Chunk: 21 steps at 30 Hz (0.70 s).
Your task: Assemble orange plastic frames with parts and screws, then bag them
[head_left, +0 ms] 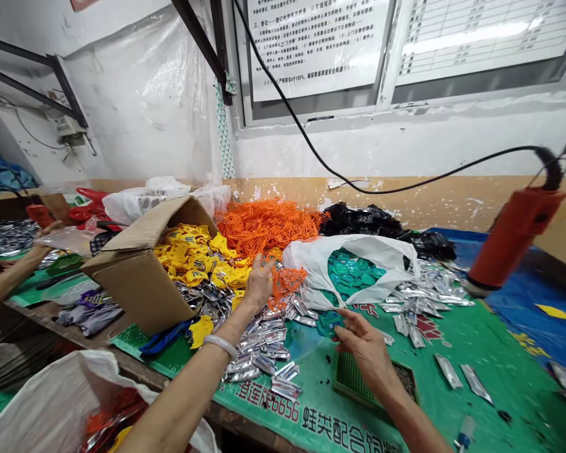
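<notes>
My left hand (259,284) reaches over the heap, its fingers bent around an orange plastic mesh piece (288,282) that hangs to the right of them. Behind it rises a pile of orange mesh pieces (273,223). Yellow packets (188,251) spill from a cardboard box (138,277) at its left. Below lie silver foil sachets (264,343). My right hand (365,349) pinches a translucent teal plastic piece (328,323) between thumb and fingers, just in front of a white plastic bag (306,267) filled with similar teal pieces (351,274).
Beneath my right hand sits a green basket (346,380). An orange-red power tool (516,236) hangs at the right on a black cable. Black plastic packets (372,220) lie by the wall. At far left, another person's arm (18,270) works. A white sack (75,390) stands below the table edge.
</notes>
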### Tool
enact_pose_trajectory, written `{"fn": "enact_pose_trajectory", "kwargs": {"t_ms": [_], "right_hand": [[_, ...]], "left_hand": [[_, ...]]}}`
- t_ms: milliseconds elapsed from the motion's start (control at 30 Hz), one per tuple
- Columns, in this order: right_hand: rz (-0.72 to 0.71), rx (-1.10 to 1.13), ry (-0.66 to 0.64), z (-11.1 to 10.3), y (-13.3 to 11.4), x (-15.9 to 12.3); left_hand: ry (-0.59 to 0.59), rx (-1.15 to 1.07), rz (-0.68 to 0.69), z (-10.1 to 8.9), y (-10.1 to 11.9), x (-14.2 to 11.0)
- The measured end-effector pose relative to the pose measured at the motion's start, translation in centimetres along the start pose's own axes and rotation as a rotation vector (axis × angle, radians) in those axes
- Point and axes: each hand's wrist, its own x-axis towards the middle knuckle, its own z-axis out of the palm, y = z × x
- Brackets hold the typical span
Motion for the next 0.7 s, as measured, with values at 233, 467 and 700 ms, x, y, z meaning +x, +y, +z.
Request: {"fn": "enact_pose_trajectory", "kwargs": {"t_ms": [233,467,700], "right_hand": [[0.01,0.117,-0.073,1.9,-0.4,-2.1],[-0.103,0.311,-0.203,6.2,1.6,-3.6],[0.013,0.506,0.009,4.2,2.0,-1.0]], "left_hand": [[0.044,-0.272,-0.226,-1.8,1.5,-2.1],[-0.164,-0.443,-0.399,1.0,3.2,-8.7],[-0.311,-0.294,-0.236,-1.1,3.2,-9.4]]}}
